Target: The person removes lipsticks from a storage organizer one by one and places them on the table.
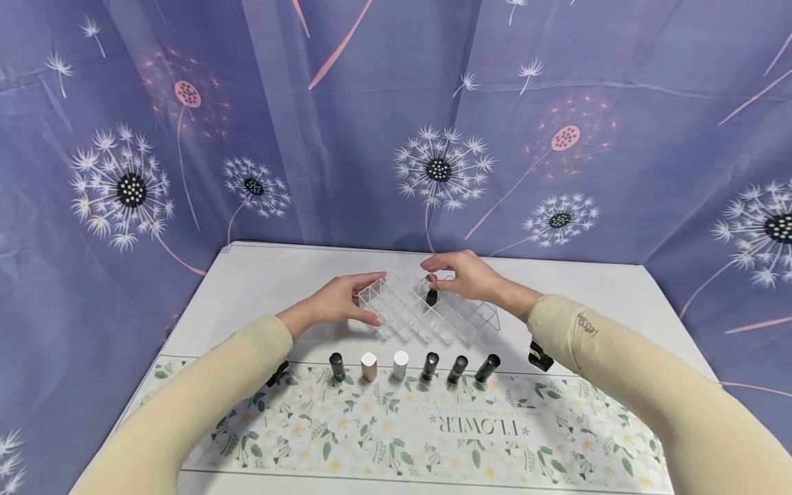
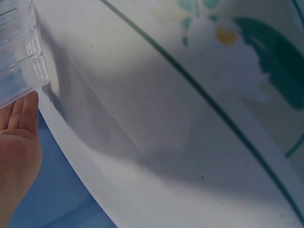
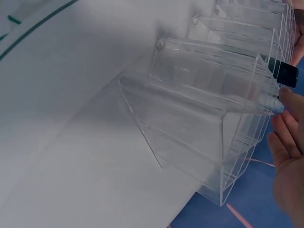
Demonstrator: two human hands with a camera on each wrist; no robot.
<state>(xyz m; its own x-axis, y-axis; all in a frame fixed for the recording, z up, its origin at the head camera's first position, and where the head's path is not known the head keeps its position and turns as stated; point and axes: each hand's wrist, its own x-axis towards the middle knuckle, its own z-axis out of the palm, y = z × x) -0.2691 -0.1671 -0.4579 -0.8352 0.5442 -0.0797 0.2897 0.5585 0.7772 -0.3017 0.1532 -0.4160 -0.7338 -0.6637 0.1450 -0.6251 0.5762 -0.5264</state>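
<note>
A clear acrylic lipstick organizer point(image 1: 405, 313) with diamond-shaped compartments stands on the white table. At its left end my left hand point(image 1: 340, 300) holds it, thumb at the near side and fingers at the far side; in the left wrist view, straight fingers point(image 2: 23, 111) lie along its wall. One black lipstick tube point(image 1: 432, 297) sits in a middle compartment, its end point(image 3: 286, 74) sticking out in the right wrist view. Right above it, my right hand point(image 1: 467, 275) has thumb and index finger parted, with the tube's end beside the thumb.
In front of the organizer, a row of upright lipstick tubes includes a black one point(image 1: 337, 366), a rose-gold one point(image 1: 368, 367), a white one point(image 1: 400, 365) and several more black ones. They stand along a floral-printed mat point(image 1: 371, 440). Behind the table hangs a blue dandelion-patterned curtain point(image 1: 359, 151).
</note>
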